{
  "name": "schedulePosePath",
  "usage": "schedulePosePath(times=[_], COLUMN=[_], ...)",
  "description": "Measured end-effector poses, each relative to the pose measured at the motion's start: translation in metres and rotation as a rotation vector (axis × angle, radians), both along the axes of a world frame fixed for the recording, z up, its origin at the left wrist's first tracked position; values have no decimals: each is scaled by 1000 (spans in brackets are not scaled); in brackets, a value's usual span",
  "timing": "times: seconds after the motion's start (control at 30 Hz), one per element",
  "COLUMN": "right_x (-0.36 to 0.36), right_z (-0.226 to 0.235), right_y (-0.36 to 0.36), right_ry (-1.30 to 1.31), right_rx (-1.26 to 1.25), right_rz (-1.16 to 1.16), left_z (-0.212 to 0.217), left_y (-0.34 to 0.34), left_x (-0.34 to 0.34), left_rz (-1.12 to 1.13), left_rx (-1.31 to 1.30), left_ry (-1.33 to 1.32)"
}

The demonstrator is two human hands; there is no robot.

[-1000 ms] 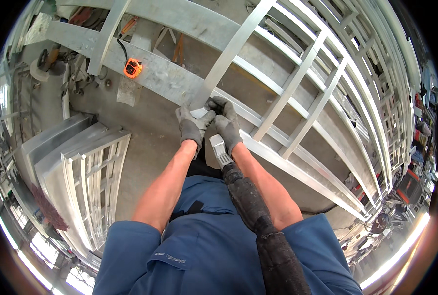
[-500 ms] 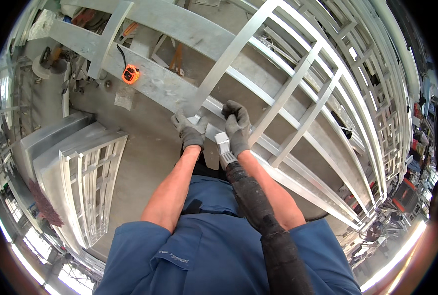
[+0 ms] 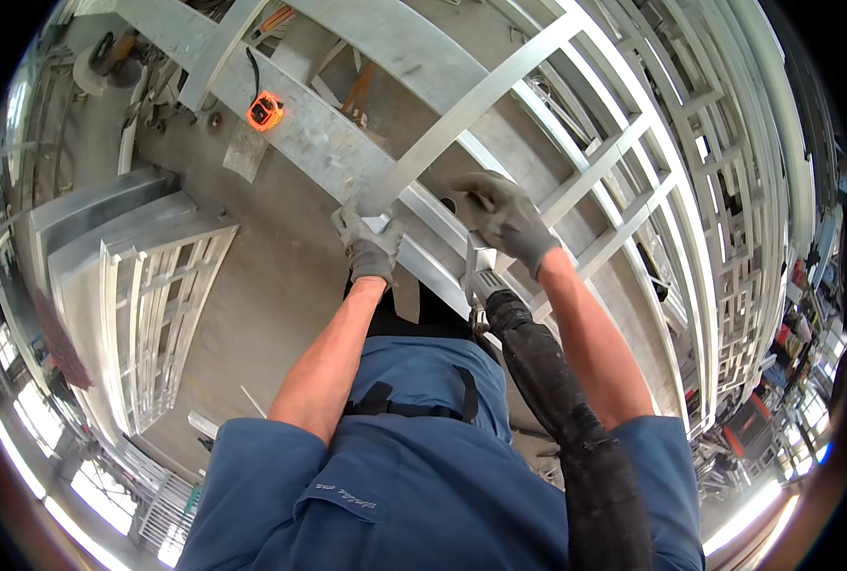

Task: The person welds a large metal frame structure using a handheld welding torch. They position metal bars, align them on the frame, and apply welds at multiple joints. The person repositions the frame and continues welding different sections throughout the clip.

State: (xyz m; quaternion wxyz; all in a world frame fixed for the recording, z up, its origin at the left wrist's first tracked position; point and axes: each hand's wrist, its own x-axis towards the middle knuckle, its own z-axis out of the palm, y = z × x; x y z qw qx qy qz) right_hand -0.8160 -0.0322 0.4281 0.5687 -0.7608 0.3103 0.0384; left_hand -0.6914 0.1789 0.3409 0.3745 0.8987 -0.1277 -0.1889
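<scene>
My left hand [image 3: 366,246], in a grey glove, is closed on a small bright metal piece [image 3: 377,224] at the joint where a slanting bar meets the frame's near rail. My right hand [image 3: 507,214], also gloved, is curled over the upper end of a grey hand-held tool [image 3: 485,276]. A thick black-sleeved hose [image 3: 552,381] runs from that tool back along my right forearm. The hand hides the tool's front part. Both hands are over a large silvery metal frame [image 3: 471,112] of rails and crossbars.
An orange and black tape measure [image 3: 264,111] with a black strap lies on the frame's wide flat bar. Stacked metal panels and grilles [image 3: 143,285] stand on the floor at left. More barred frames [image 3: 718,190] curve along the right.
My right hand has moved to the right with the grey tool and its hose. My left hand stays at the joint. The view has shifted slightly.
</scene>
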Motion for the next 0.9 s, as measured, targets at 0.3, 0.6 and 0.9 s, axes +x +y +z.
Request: schedulePosePath(times=[0.3, 0.6, 0.9], right_x=[122, 126, 133], right_z=[-37, -56, -51], right_y=[36, 63, 65], right_ry=[77, 182, 252], right_rx=[-816, -860, -913], right_rz=[715, 701, 743], left_z=[-52, -74, -39], left_y=[17, 20, 10], left_x=[1, -5, 0], left_rz=[-68, 80, 38], left_rx=[7, -125, -100], left_ry=[-133, -67, -286])
